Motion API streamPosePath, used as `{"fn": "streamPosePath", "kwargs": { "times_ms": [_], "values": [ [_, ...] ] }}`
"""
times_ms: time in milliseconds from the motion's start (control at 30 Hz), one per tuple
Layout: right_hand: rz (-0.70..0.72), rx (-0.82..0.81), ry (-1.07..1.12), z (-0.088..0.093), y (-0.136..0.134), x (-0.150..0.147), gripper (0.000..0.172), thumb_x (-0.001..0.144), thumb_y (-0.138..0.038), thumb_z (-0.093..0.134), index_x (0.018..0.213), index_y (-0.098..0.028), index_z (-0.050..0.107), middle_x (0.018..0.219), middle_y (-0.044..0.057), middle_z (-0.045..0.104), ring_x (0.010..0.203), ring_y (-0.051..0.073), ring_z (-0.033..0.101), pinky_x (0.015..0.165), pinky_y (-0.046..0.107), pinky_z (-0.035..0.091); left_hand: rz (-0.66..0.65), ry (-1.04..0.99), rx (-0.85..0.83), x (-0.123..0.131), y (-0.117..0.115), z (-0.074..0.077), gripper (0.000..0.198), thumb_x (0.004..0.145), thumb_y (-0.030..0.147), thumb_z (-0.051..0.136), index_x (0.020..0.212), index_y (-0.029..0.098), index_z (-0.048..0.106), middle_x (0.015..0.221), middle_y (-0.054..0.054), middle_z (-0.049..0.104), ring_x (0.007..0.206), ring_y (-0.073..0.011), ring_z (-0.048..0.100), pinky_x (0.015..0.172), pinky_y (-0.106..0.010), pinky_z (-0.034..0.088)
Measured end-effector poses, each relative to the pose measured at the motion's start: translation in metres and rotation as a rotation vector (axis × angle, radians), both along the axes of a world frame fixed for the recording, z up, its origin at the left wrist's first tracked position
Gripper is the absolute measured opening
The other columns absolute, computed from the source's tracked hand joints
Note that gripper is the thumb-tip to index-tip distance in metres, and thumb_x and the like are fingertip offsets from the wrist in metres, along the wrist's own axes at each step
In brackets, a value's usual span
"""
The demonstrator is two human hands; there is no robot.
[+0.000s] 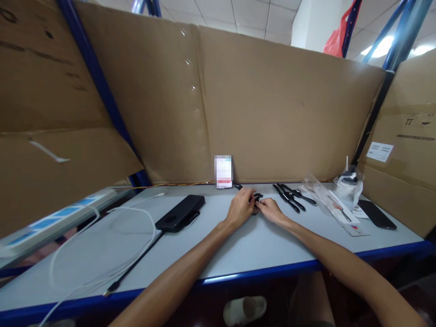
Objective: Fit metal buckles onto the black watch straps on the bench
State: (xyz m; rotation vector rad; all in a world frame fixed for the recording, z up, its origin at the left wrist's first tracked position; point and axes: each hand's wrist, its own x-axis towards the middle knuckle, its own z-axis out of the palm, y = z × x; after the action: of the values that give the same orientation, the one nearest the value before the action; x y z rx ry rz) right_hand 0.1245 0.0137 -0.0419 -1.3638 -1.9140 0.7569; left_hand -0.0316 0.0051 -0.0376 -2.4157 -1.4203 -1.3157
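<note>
My left hand [241,206] is closed around a small black tool [259,196] over the middle of the table. A dark handle end pokes out beyond its fingers. My right hand [270,210] meets it from the right, with fingers pinched on the same tool's near part. The fingers cover most of the tool, so its exact kind cannot be made out. To the right of my hands lie several black-handled tools [289,200], side by side on the grey tabletop [252,254].
A phone with a lit screen [224,172] leans against the cardboard wall [272,113]. To the left are a black power bank [180,212], white cables [136,211] and a power strip [57,218]. Clear plastic packaging [337,206], a bagged cup [348,185] and a dark phone [377,214] lie right.
</note>
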Motion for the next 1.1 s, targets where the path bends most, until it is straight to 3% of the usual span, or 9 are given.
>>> {"fn": "streamPosePath", "kwargs": {
  "times_ms": [100,433,600,733,967,1100],
  "values": [
    [0.010,0.008,0.000,0.000,0.000,0.001,0.037,0.093,-0.031,0.052,0.062,-0.015,0.064,0.059,0.000,0.058,0.063,0.014,0.050,0.058,0.024,0.030,0.010,0.047,0.006,0.000,-0.001,0.001,0.024,0.088,0.011,0.051,0.098,0.022,0.070,0.099,-0.006,0.064,0.092,-0.0200,0.060,0.077,-0.031,0.049],
    [0.011,0.016,-0.011,-0.002,0.001,0.000,0.037,0.093,-0.029,0.053,0.063,-0.014,0.068,0.064,0.003,0.065,0.066,0.016,0.055,0.059,0.023,0.032,0.001,0.044,-0.017,0.000,-0.004,0.003,0.017,0.094,0.024,0.055,0.095,0.021,0.072,0.089,-0.005,0.064,0.085,-0.0191,0.061,0.077,-0.031,0.048],
    [-0.001,0.013,-0.004,0.000,-0.001,-0.001,0.037,0.093,-0.031,0.055,0.061,-0.015,0.065,0.061,0.003,0.062,0.064,0.015,0.053,0.058,0.024,0.031,0.000,-0.024,-0.008,-0.001,0.000,-0.001,0.029,0.088,0.011,0.054,0.113,0.020,0.065,0.089,-0.004,0.065,0.085,-0.0191,0.061,0.078,-0.031,0.049],
    [0.010,0.011,0.001,0.002,-0.002,-0.001,0.038,0.093,-0.033,0.055,0.061,-0.016,0.065,0.058,0.001,0.059,0.063,0.015,0.052,0.058,0.024,0.031,-0.005,0.012,-0.016,-0.002,0.000,-0.001,0.019,0.090,0.015,0.053,0.099,0.021,0.068,0.091,-0.004,0.066,0.085,-0.0193,0.061,0.077,-0.031,0.048],
    [0.002,0.013,-0.025,0.000,0.000,-0.001,0.036,0.094,-0.029,0.052,0.066,-0.014,0.070,0.066,0.005,0.066,0.067,0.017,0.056,0.060,0.024,0.033,-0.028,0.099,-0.016,0.002,-0.009,0.006,0.018,0.094,0.021,0.053,0.085,0.020,0.068,0.087,-0.006,0.066,0.090,-0.0219,0.060,0.079,-0.032,0.047],
    [-0.005,0.002,-0.007,0.000,0.000,-0.001,0.037,0.093,-0.032,0.053,0.063,-0.015,0.067,0.062,0.003,0.063,0.064,0.016,0.053,0.059,0.024,0.032,0.021,0.041,-0.048,0.003,-0.009,0.007,0.022,0.091,0.016,0.053,0.110,0.019,0.065,0.092,-0.005,0.064,0.089,-0.0209,0.060,0.080,-0.033,0.048]
  ]
}}
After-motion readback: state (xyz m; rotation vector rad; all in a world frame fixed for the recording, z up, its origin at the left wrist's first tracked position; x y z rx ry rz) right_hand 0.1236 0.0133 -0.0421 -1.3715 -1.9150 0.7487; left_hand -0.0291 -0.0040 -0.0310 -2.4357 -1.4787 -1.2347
